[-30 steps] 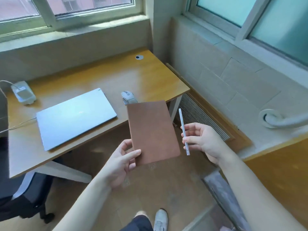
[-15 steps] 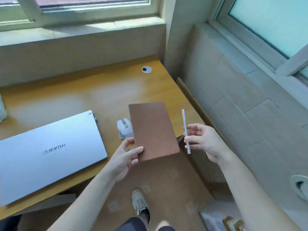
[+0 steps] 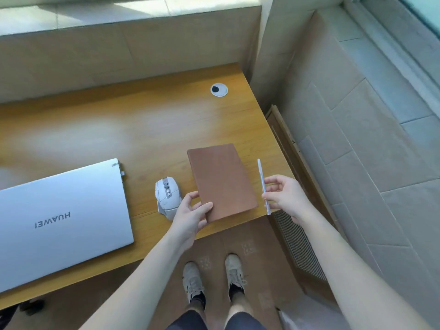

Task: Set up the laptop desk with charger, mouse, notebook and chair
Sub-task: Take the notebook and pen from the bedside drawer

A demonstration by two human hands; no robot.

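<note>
A brown notebook is over the right front part of the wooden desk, low on or just above it. My left hand grips its near left corner. My right hand pinches a thin white pen just right of the notebook, near the desk's right edge. A white mouse lies on the desk left of the notebook, touching my left hand's side. A closed silver laptop lies at the front left. The charger and the chair are out of view.
A round cable grommet sits at the desk's back right. A windowsill wall runs behind the desk and a tiled wall with a floor vent is to the right. My two feet stand at the desk's front edge.
I have stepped up to the desk. Both hands moved forward, bringing the notebook and pen from in front of the desk to over its right front corner. The charger left the view.
</note>
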